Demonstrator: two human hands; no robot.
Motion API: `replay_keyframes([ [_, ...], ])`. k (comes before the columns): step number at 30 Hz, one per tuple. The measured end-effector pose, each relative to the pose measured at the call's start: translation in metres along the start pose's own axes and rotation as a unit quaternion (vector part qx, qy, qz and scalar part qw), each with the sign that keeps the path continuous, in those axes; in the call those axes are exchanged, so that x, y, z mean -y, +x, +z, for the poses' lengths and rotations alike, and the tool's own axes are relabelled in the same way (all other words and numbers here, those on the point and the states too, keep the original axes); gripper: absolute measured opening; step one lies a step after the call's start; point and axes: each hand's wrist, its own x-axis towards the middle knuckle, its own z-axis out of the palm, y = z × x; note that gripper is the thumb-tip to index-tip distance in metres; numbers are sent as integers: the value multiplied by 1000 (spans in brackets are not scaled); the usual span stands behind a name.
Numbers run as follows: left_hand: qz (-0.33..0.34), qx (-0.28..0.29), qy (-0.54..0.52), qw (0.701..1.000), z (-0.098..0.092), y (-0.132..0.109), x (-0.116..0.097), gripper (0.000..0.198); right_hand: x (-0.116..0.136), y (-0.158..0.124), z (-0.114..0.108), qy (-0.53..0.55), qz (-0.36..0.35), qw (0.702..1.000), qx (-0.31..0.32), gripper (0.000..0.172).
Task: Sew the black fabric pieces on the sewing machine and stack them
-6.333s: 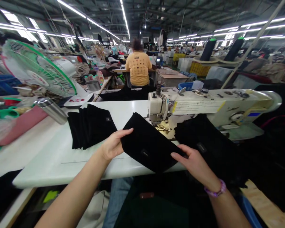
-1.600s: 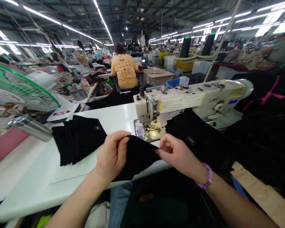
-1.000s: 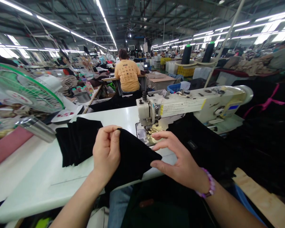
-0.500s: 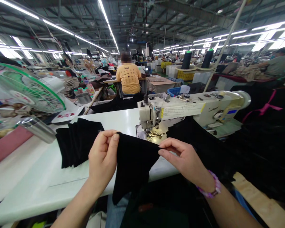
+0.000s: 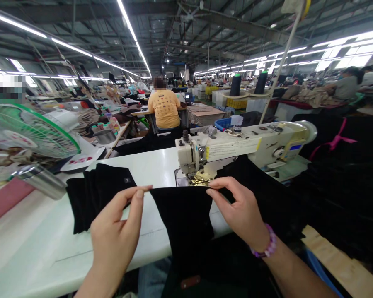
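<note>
A black fabric piece (image 5: 186, 215) hangs between my hands over the table's front edge, its top edge stretched nearly straight. At its upper left corner, my left hand (image 5: 118, 227) holds it with the thumb and fingertips together. My right hand (image 5: 236, 207), with a purple beaded bracelet at the wrist, pinches the upper right corner. Just behind the cloth is the needle area of a white sewing machine (image 5: 230, 145). To the left, a fanned stack of black fabric pieces (image 5: 99, 194) lies on the white table (image 5: 143, 165), one showing a small label.
More black cloth (image 5: 248, 178) lies under the machine arm and spreads right. At left stand a green-rimmed fan (image 5: 34, 128) and a steel cylinder (image 5: 43, 180). Ahead, a person in a yellow shirt (image 5: 164, 108) sits facing away. Thread cones (image 5: 235, 85) stand behind the machine.
My left hand has moved left and slightly down. The cloth has turned from a slant to a level top edge, and its hanging part has swung right. The view has shifted slightly.
</note>
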Motion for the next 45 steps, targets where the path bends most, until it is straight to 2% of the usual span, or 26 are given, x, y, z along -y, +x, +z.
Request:
replay_keyframes([
  [2, 109, -18, 34, 993, -2, 4, -7, 23, 1, 1, 1, -44, -61, 997, 13, 9],
  [3, 160, -3, 28, 987, -2, 5, -12, 31, 1, 1, 1, -59, -84, 994, 23, 9],
  [5, 234, 83, -9, 969, 4, 9, -23, 44, 4, 2, 3, -78, -117, 989, 47, 9],
  [8, 261, 236, -75, 933, 19, 15, -35, 38, 8, 4, 4, -82, -139, 983, 82, 9],
  [10, 242, 276, -107, 924, 30, 19, -38, 24, 10, 5, 3, -75, -138, 983, 91, 9],
  [13, 233, 262, -131, 927, 41, 21, -36, 14, 8, 5, 2, -46, -95, 991, 78, 6],
  [17, 270, 216, -135, 929, 42, 18, -35, 20, 2, 1, 4, 50, 52, 995, 75, 8],
  [20, 218, 209, -141, 943, 35, 24, -36, 21, -1, -7, 7, 153, 177, 960, 154, 20],
  [23, 85, 243, -121, 959, 38, 40, -32, 20, -3, -20, 13, 233, 289, 902, 219, 17],
  [25, 4, 300, -91, 950, 52, 48, -21, 21, -8, -30, 20, 272, 351, 865, 233, 20],
  [26, -23, 334, -74, 940, 63, 50, -14, 21, -13, -36, 25, 275, 370, 855, 238, 23],
  [27, -38, 361, -53, 930, 76, 50, -6, 21, -18, -41, 30, 252, 378, 857, 243, 24],
  [28, -43, 377, -35, 924, 90, 47, 2, 20, -25, -47, 36, 206, 375, 871, 243, 24],
  [30, -46, 387, -8, 921, 119, 37, 17, 17, -40, -55, 47, 43, 333, 911, 239, 20],
  [32, -49, 385, 11, 922, 143, 26, 30, 16, -52, -62, 55, -44, 305, 925, 221, 16],
  [34, -55, 382, 24, 922, 160, 16, 39, 15, -60, -65, 59, -110, 239, 943, 205, 24],
  [36, -65, 383, 30, 921, 169, 12, 44, 14, -65, -67, 61, -185, 123, 953, 207, 31],
  [38, -77, 388, 34, 918, 174, 13, 47, 14, -70, -68, 62, -231, 26, 947, 223, 33],
  [40, -93, 394, 43, 913, 176, 18, 48, 14, -75, -68, 63, -234, -3, 943, 237, 33],
  [45, -125, 403, 78, 903, 186, 31, 49, 14, -84, -61, 66, -226, 3, 941, 253, 33],
])
